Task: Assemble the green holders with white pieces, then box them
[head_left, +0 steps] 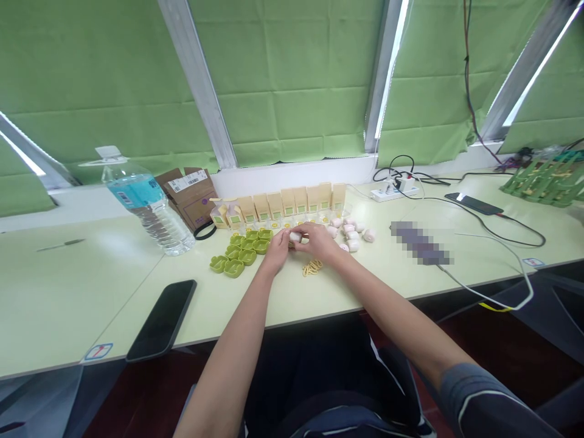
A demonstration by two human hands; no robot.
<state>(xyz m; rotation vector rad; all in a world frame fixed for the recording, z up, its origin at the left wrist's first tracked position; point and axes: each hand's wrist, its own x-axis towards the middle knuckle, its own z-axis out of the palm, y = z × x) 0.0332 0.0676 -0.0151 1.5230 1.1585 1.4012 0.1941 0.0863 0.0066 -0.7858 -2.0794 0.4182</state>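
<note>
at the middle of the bench, just before the row of boxes, our left hand and right hand meet on one small pale piece. each grip is pinched together on an end of it, holding it just above the bench top. green cases lie just left of the left hand, more pale pieces just right of the right hand, yellow bands near the right wrist. we judge the piece light, smooth and a bit slippery, perhaps thin-shelled, so a gentle fingertip hold on its two ends should suit; squeezing its middle could dent it. a bottle and a phone lie well to the left.
</note>
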